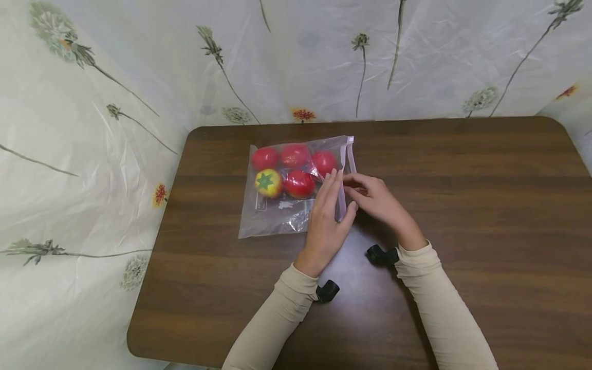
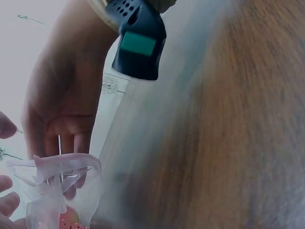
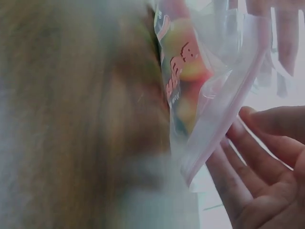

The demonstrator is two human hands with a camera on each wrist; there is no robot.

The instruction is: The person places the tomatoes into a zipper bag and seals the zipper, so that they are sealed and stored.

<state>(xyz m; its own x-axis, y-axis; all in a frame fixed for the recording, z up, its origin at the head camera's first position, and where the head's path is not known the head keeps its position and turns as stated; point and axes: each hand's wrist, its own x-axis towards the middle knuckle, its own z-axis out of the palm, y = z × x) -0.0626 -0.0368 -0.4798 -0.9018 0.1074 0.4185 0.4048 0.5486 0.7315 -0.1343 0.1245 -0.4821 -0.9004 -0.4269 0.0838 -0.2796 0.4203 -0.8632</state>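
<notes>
In the head view, a clear zip bag (image 1: pixel 277 221) with a pale lilac zip strip lies on the table. Several red tomatoes (image 1: pixel 299 184) are inside, and one shows a yellow end with a green star-shaped top. My left hand (image 1: pixel 326 221) lies over the bag near its mouth, fingers straight and together. Close by the zip edge is my right hand (image 1: pixel 376 198), its thumb and fingers apart. From the right wrist, the right fingers (image 3: pixel 236 167) extend beside the bag's mouth (image 3: pixel 233 102), the thumb tip right at the strip.
The brown wooden table (image 1: pixel 485 205) extends to the right and in front of the bag. A flower-printed sheet (image 1: pixel 314 61) hangs behind and at the left. Each wrist wears a small black camera (image 1: pixel 382 255).
</notes>
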